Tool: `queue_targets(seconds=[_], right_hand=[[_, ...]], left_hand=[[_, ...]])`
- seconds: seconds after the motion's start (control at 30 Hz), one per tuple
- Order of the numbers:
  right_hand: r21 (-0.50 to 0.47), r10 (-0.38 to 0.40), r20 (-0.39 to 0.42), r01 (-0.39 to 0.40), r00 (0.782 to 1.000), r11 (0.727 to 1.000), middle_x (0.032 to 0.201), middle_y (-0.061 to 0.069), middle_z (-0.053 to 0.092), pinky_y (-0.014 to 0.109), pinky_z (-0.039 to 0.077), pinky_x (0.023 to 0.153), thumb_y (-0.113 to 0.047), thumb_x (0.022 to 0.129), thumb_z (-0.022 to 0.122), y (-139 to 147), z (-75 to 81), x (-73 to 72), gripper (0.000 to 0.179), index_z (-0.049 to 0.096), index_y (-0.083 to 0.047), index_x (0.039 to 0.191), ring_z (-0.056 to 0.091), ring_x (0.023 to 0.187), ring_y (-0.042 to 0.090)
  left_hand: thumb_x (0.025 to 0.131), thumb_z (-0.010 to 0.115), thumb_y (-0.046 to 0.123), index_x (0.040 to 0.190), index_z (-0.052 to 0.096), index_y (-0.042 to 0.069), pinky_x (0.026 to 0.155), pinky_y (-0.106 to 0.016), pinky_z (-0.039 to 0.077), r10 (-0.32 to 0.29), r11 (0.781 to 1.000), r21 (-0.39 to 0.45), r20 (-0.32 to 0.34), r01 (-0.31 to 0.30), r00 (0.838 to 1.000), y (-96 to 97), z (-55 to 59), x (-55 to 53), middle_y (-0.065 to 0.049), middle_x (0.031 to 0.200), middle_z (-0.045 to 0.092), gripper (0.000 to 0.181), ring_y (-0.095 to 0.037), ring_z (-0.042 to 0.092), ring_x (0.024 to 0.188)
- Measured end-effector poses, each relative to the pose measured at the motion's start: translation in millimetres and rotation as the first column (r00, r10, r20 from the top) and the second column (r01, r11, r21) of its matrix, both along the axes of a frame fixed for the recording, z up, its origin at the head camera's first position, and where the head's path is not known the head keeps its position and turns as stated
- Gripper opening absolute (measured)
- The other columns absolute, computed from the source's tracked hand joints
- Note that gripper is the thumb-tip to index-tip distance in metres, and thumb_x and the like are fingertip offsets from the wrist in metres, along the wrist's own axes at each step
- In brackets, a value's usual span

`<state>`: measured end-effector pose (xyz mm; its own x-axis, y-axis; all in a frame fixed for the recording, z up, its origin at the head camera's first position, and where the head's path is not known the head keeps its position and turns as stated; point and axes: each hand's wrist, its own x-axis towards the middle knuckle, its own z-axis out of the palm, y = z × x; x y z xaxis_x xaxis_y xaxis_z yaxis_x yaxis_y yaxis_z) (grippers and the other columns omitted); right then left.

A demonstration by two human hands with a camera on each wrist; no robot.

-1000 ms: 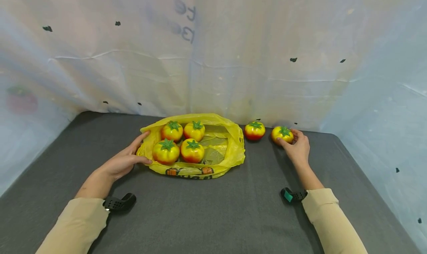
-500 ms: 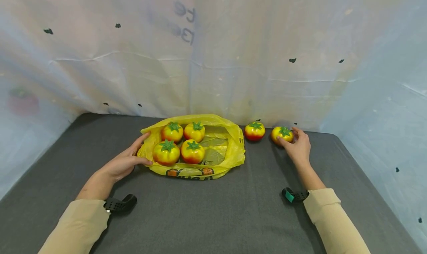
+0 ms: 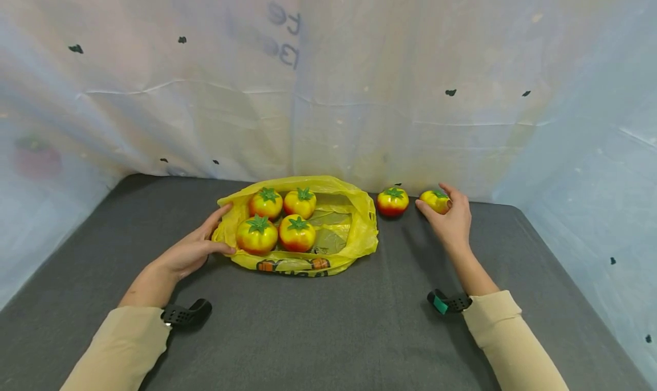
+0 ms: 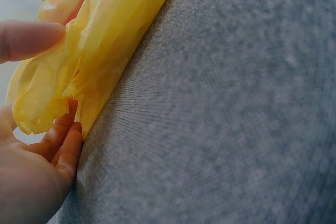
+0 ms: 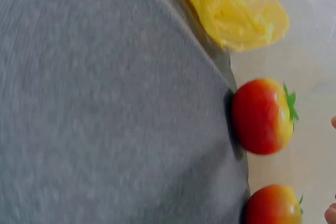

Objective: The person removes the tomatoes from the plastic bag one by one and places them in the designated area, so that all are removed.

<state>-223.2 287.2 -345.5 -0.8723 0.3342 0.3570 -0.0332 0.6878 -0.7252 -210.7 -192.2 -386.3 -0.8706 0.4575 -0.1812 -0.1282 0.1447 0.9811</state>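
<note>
A yellow plastic bag [image 3: 363,223] lies with its mouth spread wide, and several red-yellow toy tomatoes [image 3: 256,240] with green tops sit inside its left half. At the bag's left end, my left hand [image 3: 187,254] holds the rim, thumb in front and fingers behind; the left wrist view has the bag's film [image 4: 115,40] between them. Right of the bag stands one loose tomato [image 3: 392,203]. Above a second loose tomato [image 3: 432,200], partly hidden by it, is my right hand [image 3: 454,223]. The right wrist view has its fingertips [image 5: 330,214] apart from that tomato.
Grey cloth covers the table [image 3: 328,328]. Pale plastic sheeting [image 3: 359,94] rises behind the table's back edge and on both sides. Each wrist wears a black strap, the right one [image 3: 449,302] with a green patch. A blurred red shape [image 3: 36,156] shows at the far left.
My right hand has moved up and slightly left over the rightmost tomato, its fingers now off the tomato's sides. The left hand, the bag and the other tomatoes stay where they were.
</note>
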Motion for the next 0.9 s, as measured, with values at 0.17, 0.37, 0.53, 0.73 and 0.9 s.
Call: queue_targets(seconds=[0.17, 0.37, 0.53, 0.73, 0.9], right_hand=[[-0.01, 0.045, -0.031, -0.045, 0.999, 0.999, 0.138, 0.021, 0.044, 0.048, 0.035, 0.108, -0.025, 0.083, 0.074, -12.0, 4.0, 0.6, 0.062, 0.05, -0.004, 0.137, 0.042, 0.127, 0.038], [-0.007, 0.105, -0.074, -0.106, 0.992, 0.994, 0.135, 0.02, 0.047, 0.048, 0.036, 0.108, -0.021, 0.083, 0.074, -30.3, 7.4, 2.2, 0.059, 0.052, -0.002, 0.134, 0.042, 0.128, 0.035], [-0.027, 0.162, -0.082, -0.165, 0.983, 0.986, 0.134, 0.019, 0.048, 0.047, 0.038, 0.106, -0.021, 0.082, 0.076, -46.1, 10.4, 5.5, 0.059, 0.052, -0.003, 0.134, 0.043, 0.125, 0.034], [-0.062, 0.223, -0.096, -0.23, 0.97, 0.971, 0.132, 0.021, 0.048, 0.047, 0.04, 0.104, -0.021, 0.083, 0.075, -60.6, 10.3, 5.6, 0.06, 0.051, -0.002, 0.134, 0.045, 0.124, 0.036], [-0.084, 0.25, -0.107, -0.26, 0.962, 0.962, 0.132, 0.02, 0.048, 0.047, 0.042, 0.103, -0.02, 0.082, 0.077, -70.8, 9.3, 5.8, 0.06, 0.052, -0.001, 0.133, 0.047, 0.124, 0.035]], left_hand=[[0.086, 0.063, 0.004, 0.154, -0.013, 0.026, 0.101, -0.074, -0.011, 0.0, 1.0, 0.004, 0.002, 0.0, 1.0, 0.1, 0.6, 0.3, -0.014, 0.155, -0.029, 0.104, -0.042, -0.018, 0.141], [0.086, 0.063, 0.004, 0.154, -0.013, 0.026, 0.102, -0.073, -0.011, 0.003, 1.0, 0.002, 0.005, -0.003, 1.0, -0.8, 0.0, 0.0, -0.014, 0.155, -0.028, 0.105, -0.042, -0.017, 0.141], [0.085, 0.064, 0.004, 0.154, -0.013, 0.026, 0.102, -0.073, -0.011, 0.007, 1.0, -0.003, 0.004, -0.007, 1.0, -0.9, -0.6, 0.0, -0.013, 0.155, -0.029, 0.105, -0.042, -0.018, 0.141], [0.086, 0.064, 0.005, 0.154, -0.013, 0.026, 0.102, -0.073, -0.01, 0.006, 1.0, -0.006, 0.004, -0.006, 1.0, -1.0, -1.4, -0.9, -0.013, 0.155, -0.03, 0.105, -0.042, -0.019, 0.141], [0.086, 0.064, 0.005, 0.154, -0.012, 0.026, 0.102, -0.073, -0.011, 0.006, 1.0, -0.001, 0.01, -0.006, 1.0, -0.9, -1.6, -1.7, -0.013, 0.155, -0.029, 0.105, -0.041, -0.019, 0.141]])
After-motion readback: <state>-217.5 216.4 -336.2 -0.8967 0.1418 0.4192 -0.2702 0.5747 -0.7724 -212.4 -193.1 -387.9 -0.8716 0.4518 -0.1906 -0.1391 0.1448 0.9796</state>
